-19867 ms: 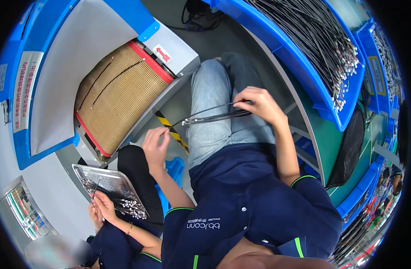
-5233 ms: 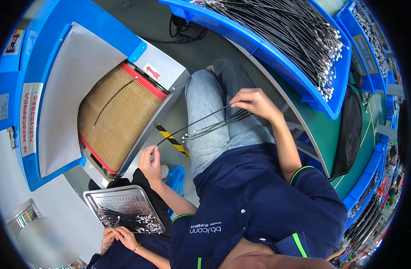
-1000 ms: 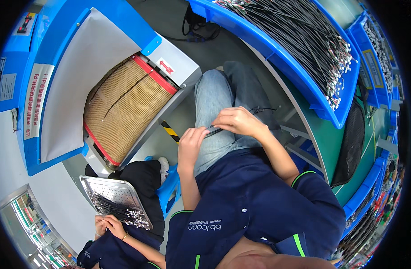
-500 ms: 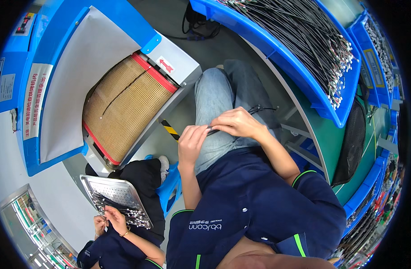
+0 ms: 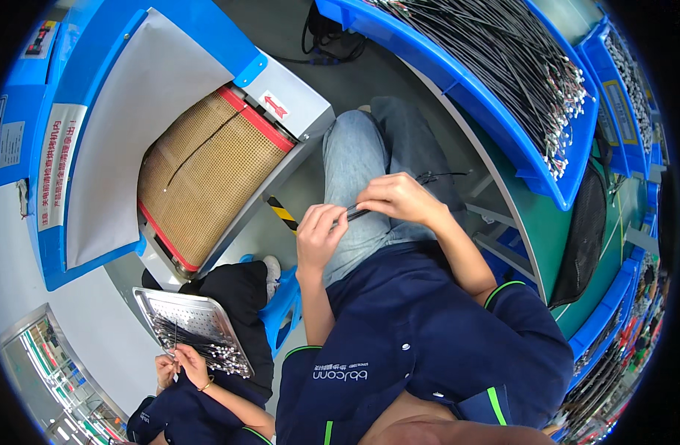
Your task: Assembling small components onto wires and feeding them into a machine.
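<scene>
Over my lap, my left hand [image 5: 321,234] and my right hand [image 5: 401,199] are both closed on thin black cables [image 5: 357,213]. A short stretch of them shows between the hands, at the left fingertips. Past the right hand, loose cable ends [image 5: 436,177] stick out to the right. How many cables I hold is hard to make out, and the fingers hide the ends at the left. To the left, a single black cable [image 5: 203,148] lies across the mesh conveyor belt [image 5: 229,174] of a blue and white machine.
A blue bin [image 5: 496,122] full of black cables stands on the green table [image 5: 529,215] at right, beside a black mesh pouch [image 5: 582,230]. At lower left, a co-worker's hands [image 5: 183,363] work over a metal tray [image 5: 206,315] of cables. A blue stool [image 5: 281,311] stands between us.
My hands have drawn slightly apart, the right shifting up and rightward, so more cable shows between them. The cable on the belt has moved slightly up the picture.
</scene>
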Demonstrator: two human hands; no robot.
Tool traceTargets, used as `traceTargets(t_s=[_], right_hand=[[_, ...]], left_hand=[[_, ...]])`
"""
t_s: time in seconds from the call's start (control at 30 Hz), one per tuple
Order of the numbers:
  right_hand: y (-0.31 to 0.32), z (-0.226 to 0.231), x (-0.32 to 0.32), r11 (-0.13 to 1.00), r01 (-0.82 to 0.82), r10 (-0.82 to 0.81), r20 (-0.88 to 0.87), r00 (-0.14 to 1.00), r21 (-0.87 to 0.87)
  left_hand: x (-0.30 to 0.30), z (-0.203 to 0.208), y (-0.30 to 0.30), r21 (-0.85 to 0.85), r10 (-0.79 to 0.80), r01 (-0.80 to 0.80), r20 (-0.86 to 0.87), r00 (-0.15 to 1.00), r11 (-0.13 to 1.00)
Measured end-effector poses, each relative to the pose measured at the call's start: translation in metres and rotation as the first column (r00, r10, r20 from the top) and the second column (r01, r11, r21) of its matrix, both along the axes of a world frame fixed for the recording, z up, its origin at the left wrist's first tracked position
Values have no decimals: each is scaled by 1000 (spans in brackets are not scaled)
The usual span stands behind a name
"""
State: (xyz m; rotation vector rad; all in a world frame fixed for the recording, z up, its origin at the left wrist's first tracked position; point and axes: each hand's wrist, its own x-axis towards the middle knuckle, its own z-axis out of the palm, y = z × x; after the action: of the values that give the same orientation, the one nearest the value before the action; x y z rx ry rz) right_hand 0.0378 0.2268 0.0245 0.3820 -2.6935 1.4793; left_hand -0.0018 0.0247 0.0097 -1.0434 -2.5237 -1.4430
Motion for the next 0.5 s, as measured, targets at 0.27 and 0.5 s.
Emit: traceTargets(t_s=[0.27,0.5], right_hand=[[1,-1,2,1000,-9,9,-4,1000,5],[51,1,7,994,53,-70,199,977,92]], left_hand=[[-1,-4,1,-4,-16,16,-26,1000,1000],[-11,-17,-39,-104,147,-146,-2,989,984]])
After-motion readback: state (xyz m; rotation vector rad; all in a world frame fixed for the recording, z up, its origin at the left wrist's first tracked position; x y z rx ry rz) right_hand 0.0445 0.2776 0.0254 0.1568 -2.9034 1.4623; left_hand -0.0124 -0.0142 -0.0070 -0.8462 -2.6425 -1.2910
